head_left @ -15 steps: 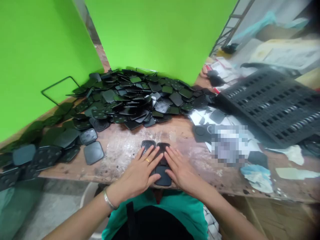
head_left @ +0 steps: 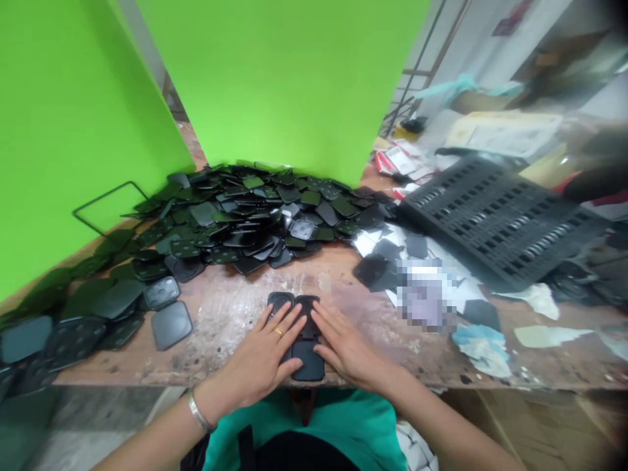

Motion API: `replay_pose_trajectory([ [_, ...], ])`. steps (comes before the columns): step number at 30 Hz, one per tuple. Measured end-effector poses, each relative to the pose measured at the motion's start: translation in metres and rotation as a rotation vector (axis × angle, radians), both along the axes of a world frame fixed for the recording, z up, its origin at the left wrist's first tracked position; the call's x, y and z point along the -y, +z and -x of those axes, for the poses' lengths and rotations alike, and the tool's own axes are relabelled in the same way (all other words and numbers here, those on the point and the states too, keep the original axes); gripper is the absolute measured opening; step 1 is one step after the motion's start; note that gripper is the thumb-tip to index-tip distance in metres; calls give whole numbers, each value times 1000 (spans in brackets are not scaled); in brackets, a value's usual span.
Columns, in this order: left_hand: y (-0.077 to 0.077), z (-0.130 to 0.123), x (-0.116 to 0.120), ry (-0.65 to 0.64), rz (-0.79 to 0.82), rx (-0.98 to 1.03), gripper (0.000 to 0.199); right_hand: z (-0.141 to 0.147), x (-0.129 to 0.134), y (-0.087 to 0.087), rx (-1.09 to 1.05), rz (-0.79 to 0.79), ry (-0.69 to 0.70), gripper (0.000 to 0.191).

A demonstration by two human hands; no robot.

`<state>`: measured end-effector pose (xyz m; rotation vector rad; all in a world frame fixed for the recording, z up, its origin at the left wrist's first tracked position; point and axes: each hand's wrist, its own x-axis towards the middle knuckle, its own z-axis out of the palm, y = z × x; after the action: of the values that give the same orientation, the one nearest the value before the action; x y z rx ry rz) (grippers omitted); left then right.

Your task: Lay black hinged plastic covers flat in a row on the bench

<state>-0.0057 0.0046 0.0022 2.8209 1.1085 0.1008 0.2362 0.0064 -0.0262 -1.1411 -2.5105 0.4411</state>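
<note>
Near the table's front edge lie two dark folding pieces side by side. My left hand [head_left: 267,353] rests flat across the left piece [head_left: 280,300], fingers spread, with a ring on one finger, and its fingertips reach the right piece [head_left: 308,361]. Against the right side of that right piece lies my right hand [head_left: 346,343], its fingers stretched out and touching the edge. Neither hand is gripping anything. The lower square panel of the right piece shows between my thumbs. The rest of the left piece is mostly hidden under my left hand.
A large heap of black square pieces [head_left: 245,216] spreads along the back and left of the wooden table [head_left: 220,314], before green panels [head_left: 284,78]. On the right are a slotted black tray [head_left: 500,216], white papers, a blue-white cloth [head_left: 483,350] and a blurred-out patch.
The whole view has shifted, so the heap and tray appear lower and further left. Both hands remain flat on the two dark pieces, in nearly the same pose.
</note>
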Motion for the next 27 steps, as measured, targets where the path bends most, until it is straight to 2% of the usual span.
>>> replay_pose_trajectory([
  [2,0,-1,-1,10,-10,-5,68,-10,-5,6,-73,-9,-50,58],
  [5,3,-2,-1,44,-18,4,68,-30,-17,12,-124,-107,-195,48],
  [8,7,-2,1,98,-50,53,65,-54,-38,13,-59,-210,-411,42],
  [10,7,-1,2,135,-72,93,64,-71,-56,14,54,-225,-510,46],
  [12,7,0,4,161,-79,121,63,-85,-76,19,210,-188,-477,55],
  [15,4,0,7,179,-73,141,60,-100,-103,31,420,-140,-271,63],
  [17,4,-2,8,173,-73,161,56,-103,-116,40,506,-156,-147,58],
  [19,6,-7,10,156,-56,156,53,-100,-122,50,571,-192,-96,48],
  [23,11,-21,15,121,22,91,51,-83,-106,70,593,-203,-167,27],
  [25,10,-26,16,114,41,69,52,-73,-88,78,500,-112,-231,17],
  [27,5,-29,17,117,55,53,55,-65,-68,80,314,32,-309,9],
])
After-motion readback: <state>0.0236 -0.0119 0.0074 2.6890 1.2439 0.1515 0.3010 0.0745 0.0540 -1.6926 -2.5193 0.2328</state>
